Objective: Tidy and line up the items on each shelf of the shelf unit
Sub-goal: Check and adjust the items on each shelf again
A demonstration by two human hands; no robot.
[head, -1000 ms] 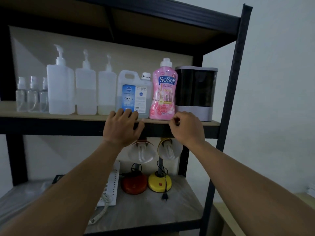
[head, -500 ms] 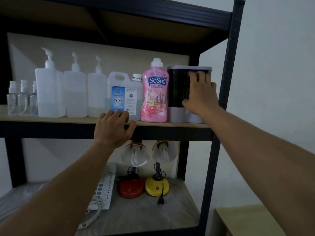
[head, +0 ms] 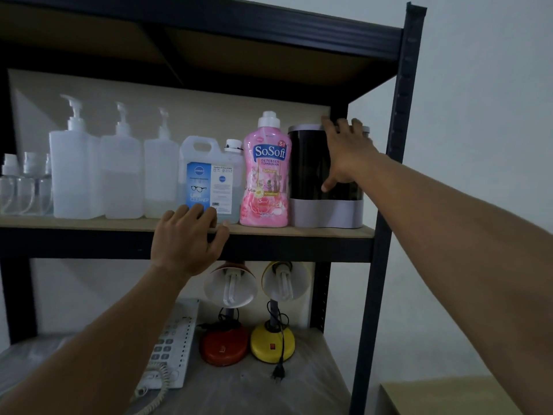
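On the middle shelf (head: 299,230) a row stands along the front: small spray bottles (head: 21,184), three clear pump bottles (head: 74,169), a lens-cleaner jug (head: 209,175), a pink SoSoft detergent bottle (head: 264,181) and a black container with a grey base (head: 308,163) at the right end. My right hand (head: 347,154) lies flat against the container's front, fingertips at its top rim, thumb spread downward. My left hand (head: 185,238) rests on the shelf's front edge below the jug, fingers lying on the board.
The lower shelf holds a red desk lamp (head: 224,345), a yellow desk lamp (head: 272,342) with a loose plug, and a white telephone (head: 173,342). The black upright post (head: 386,205) stands just right of the container. A wooden surface (head: 434,396) sits at bottom right.
My right hand left the shelf edge, rose to the black container and slid up its front to the top rim. My left hand stayed on the shelf edge.
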